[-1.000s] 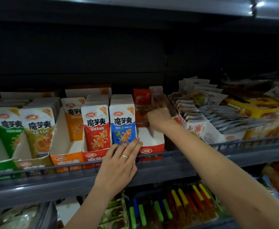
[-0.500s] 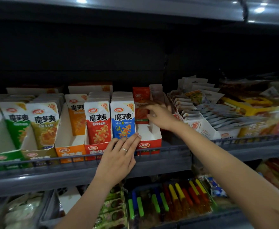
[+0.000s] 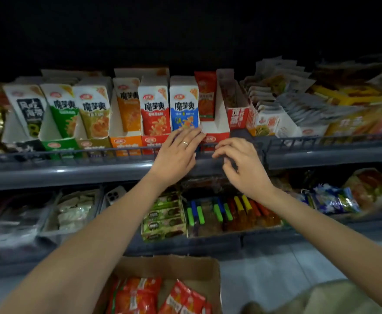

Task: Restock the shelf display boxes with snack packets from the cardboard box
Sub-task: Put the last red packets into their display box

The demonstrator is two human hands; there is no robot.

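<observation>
Directly below, red snack packets (image 3: 135,295) lie in the cardboard box (image 3: 163,264); the empty, loosely curled right hand (image 3: 242,164) hovers nearest the part-filled red display box (image 3: 216,132), left hand (image 3: 178,152) flat against the blue packet (image 3: 184,105).

A single wide-angle camera sits on the person's head and looks forward and down at a shop shelf from close by, within arm's reach. The upper shelf (image 3: 72,171) runs across the middle of the frame with its display boxes (image 3: 126,141) facing the lens. The lower shelf (image 3: 185,243) lies beneath it, seen more from above. At the bottom edge, almost straight under the camera, is the open cardboard box (image 3: 185,266), with the floor (image 3: 276,279) to its right. Both forearms enter from the lower corners, and the left grip (image 3: 176,152) and right grip (image 3: 242,162) lie near the centre. The lens bows the shelf edges towards the sides, and the top of the frame is dark.
</observation>
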